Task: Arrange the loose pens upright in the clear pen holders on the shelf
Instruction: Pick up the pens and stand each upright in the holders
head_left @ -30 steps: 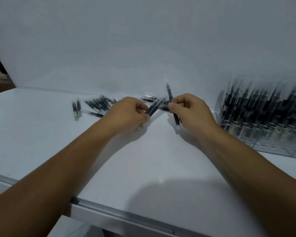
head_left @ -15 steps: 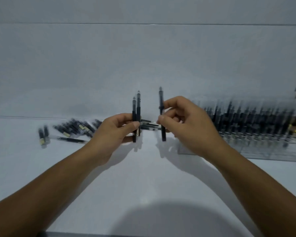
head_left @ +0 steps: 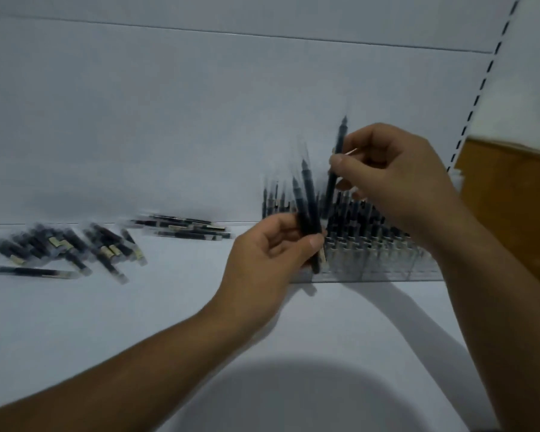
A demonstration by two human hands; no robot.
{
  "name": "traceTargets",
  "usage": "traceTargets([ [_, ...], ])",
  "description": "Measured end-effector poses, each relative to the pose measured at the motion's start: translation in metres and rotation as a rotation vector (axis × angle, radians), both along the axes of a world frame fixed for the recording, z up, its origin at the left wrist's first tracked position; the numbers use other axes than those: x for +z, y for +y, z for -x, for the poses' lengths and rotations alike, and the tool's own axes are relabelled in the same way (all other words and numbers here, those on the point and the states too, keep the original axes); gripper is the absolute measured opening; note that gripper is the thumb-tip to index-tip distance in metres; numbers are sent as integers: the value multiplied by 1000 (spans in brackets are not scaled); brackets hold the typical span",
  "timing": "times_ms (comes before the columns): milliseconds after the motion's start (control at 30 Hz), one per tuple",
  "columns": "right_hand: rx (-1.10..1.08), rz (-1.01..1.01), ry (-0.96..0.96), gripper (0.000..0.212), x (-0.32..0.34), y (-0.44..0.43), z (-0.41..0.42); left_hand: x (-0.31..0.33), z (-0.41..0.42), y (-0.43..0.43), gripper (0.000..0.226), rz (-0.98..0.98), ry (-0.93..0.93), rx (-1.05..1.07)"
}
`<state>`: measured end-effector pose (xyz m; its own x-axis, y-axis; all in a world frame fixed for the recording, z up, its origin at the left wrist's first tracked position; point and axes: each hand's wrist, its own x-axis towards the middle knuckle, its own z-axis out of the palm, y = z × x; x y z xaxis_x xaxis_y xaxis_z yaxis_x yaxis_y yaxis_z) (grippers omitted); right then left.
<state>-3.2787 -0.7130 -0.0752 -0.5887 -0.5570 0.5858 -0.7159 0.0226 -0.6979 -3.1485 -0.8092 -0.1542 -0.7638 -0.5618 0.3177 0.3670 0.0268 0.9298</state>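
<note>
1. Your right hand [head_left: 396,188] is pinching one pen [head_left: 339,141] between thumb and fingertips. It is pointing tip-up and leaning slightly, over the back rows of the holders [head_left: 387,266]. Gripping it mid-barrel is leaving the lower end free, probably so you can be steering it down into a slot.
2. Your left hand [head_left: 268,260] is gripping two pens [head_left: 307,207] side by side, roughly upright, at the holders' front left corner. It looks as if you are keeping them there as a ready supply for the right hand.
3. The holders are standing at the right of the shelf [head_left: 138,313], against the back wall [head_left: 200,120], and are already carrying many upright pens. Blur is hiding which slots are free.
4. The loose pens [head_left: 66,247] are lying flat in bunches on the left of the shelf, well apart from the holders and waiting their turn.
5. Compared with half a second ago:
   - Both hands are now working at the holders rather than over bare shelf to their left.
   - The single pen is now hanging above the rows, and its lower end is lost among the standing pens.
   - The left hand is still clutching the same pair.
   - The loose bunches are lying as they were.
   - Your head is turning right, bringing more of the brown box [head_left: 512,213] into sight.
</note>
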Motion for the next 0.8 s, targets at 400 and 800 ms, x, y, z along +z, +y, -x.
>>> traceTargets([
  [400,-162,-89,56,8,-33,3,16,-21,6,-2,15,72,-146,-80],
  [800,-210,-315,69,12,-47,0,22,-18,5,2,15,29,-148,-76],
])
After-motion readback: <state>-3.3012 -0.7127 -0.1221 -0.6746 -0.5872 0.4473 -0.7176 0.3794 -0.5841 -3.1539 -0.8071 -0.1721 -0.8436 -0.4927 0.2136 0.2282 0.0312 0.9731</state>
